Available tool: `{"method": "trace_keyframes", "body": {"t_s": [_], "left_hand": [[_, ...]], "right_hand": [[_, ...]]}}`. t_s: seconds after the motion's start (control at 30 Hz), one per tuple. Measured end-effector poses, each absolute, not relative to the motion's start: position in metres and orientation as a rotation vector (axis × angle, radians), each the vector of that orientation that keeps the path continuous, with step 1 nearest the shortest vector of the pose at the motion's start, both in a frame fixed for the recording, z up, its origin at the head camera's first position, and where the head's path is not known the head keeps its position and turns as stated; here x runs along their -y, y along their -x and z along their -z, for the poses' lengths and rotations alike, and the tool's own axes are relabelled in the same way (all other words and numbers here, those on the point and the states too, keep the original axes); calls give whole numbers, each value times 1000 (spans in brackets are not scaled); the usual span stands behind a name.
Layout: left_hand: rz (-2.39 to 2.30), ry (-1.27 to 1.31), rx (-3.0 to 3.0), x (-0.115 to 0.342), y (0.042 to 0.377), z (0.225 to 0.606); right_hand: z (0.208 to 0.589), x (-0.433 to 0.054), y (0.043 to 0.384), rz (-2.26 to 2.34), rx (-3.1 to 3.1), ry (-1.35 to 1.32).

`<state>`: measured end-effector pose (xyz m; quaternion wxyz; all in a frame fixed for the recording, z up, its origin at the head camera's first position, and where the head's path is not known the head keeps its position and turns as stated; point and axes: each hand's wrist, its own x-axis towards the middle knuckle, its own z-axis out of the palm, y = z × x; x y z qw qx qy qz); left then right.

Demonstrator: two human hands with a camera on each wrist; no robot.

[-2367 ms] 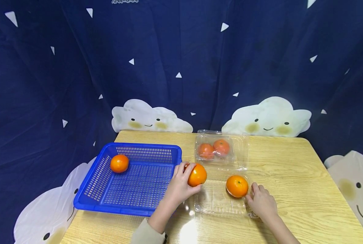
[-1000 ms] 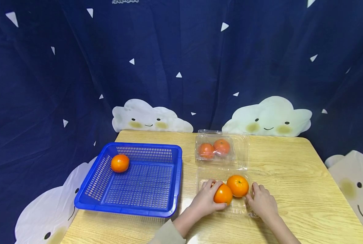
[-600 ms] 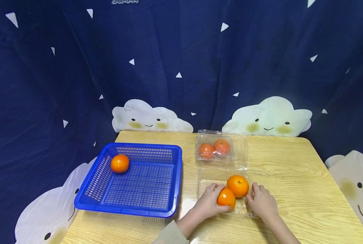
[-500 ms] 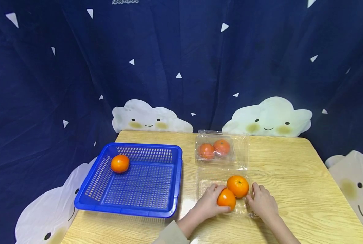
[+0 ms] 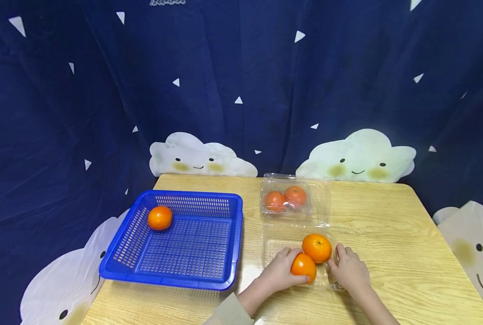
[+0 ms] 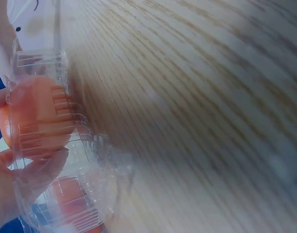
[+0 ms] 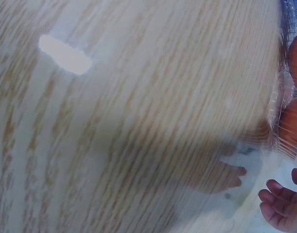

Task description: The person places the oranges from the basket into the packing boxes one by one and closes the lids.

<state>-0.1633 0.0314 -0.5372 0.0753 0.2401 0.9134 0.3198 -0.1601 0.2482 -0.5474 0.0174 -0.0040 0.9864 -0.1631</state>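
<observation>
Orange fruit [image 5: 304,268] sits gripped in our left hand [image 5: 280,272] within the clear tray [image 5: 272,244], while our right hand [image 5: 350,270], fingers loosely bent, rests by the tray's edge.

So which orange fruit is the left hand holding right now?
The fruit nearest the person, in the clear tray: the left hand curls round it and holds none of the others.
</observation>
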Motion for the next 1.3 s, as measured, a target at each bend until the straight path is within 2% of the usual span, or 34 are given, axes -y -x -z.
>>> {"method": "trace_keyframes", "body": {"t_s": [0.43, 0.93, 1.3], "left_hand": [[-1033, -713, -2588, -30, 169, 538], [-1113, -577, -2447, -30, 173, 535], [-1117, -605, -2471, -30, 176, 537]], "right_hand": [[549, -249, 160, 524, -3074, 4], [548, -249, 160, 515, -3063, 9], [549, -249, 161, 516, -3063, 22]]}}
